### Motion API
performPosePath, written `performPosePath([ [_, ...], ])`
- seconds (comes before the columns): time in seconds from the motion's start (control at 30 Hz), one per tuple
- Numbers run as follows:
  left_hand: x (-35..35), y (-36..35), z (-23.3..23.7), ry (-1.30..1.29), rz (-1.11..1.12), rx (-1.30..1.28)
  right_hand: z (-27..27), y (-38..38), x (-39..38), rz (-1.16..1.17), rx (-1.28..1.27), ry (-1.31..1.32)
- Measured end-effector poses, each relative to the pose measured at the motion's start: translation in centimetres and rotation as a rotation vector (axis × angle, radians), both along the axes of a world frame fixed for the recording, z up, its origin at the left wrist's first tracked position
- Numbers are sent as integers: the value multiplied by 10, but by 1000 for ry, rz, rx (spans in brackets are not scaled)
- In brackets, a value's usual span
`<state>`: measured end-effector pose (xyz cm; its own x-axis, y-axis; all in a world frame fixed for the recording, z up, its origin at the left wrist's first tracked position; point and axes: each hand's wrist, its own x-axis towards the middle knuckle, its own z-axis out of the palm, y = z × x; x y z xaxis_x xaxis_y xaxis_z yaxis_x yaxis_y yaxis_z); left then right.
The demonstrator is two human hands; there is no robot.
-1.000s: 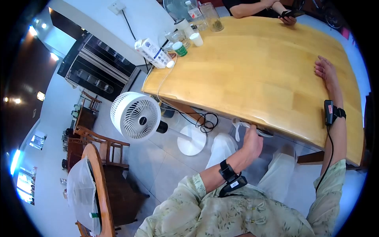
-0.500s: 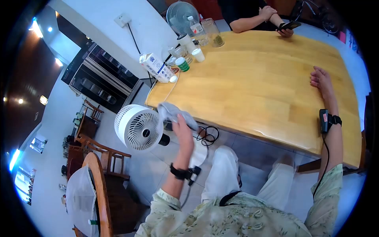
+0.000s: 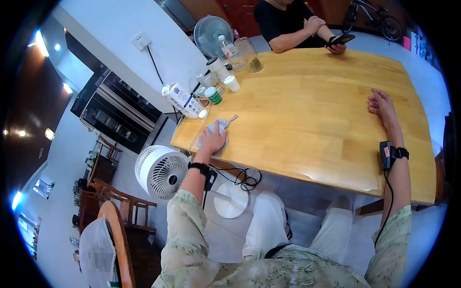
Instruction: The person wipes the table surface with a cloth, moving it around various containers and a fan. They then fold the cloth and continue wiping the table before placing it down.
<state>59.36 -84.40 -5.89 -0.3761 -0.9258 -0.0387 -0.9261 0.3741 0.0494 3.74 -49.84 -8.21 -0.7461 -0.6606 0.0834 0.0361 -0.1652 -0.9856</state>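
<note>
My left hand [image 3: 212, 140] presses a grey cloth [image 3: 224, 124] onto the near left corner of the wooden table [image 3: 297, 120]. Parts of the cloth show beyond the fingertips and beside the palm; the rest is hidden beneath the hand. On the right side of the tabletop, my right hand [image 3: 382, 105] rests with its fingers loosely bent and a little apart, holding nothing. Close to the cloth are a thin white cable, a small white round lid [image 3: 203, 114] and a milk carton [image 3: 182, 101].
A green-and-white tub [image 3: 213, 95], white cup [image 3: 232, 83], plastic bottle [image 3: 230, 50] and glass jar [image 3: 249, 56] line the left edge. A white fan [image 3: 163, 172] stands beside the table corner. Across the table, a person holds a phone [image 3: 343, 39].
My left hand has carried the cloth from beside the table edge up onto the tabletop, where it now lies flatter. My right hand stays in about the same place.
</note>
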Motion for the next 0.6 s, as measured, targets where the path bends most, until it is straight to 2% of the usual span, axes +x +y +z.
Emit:
performPosePath([
  [0.1, -19, -59, -17, -25, 20, 20, 1, 0, 0, -5, 4, -11],
  [0.17, -25, -123, -48, -253, -54, -7, 4, 1, 1, -13, 0, -25],
  [0.2, -40, -109, -32, -256, -65, -5, 5, 2, 2, -15, 9, -21],
  [0.27, -67, -80, 4, -72, 115, 111, 10, 2, 9, -26, 24, -22],
  [0.3, -76, -81, 8, -47, 133, 142, 15, 2, 13, -24, 43, -12],
  [0.43, -111, -105, -5, -50, 72, 144, 14, 2, 12, -23, 56, -1],
  [0.47, -122, -122, -22, -101, -63, 115, 11, 0, 9, -24, 57, -2],
  [0.5, -134, -107, -19, -152, -196, 85, 8, -1, 5, -18, 51, -3],
  [0.53, -146, -90, -18, -142, -188, 108, 5, -1, 2, -11, 45, -4],
  [0.6, -178, -9, 17, -134, -209, 143, 8, -1, 3, -20, 70, -11],
])
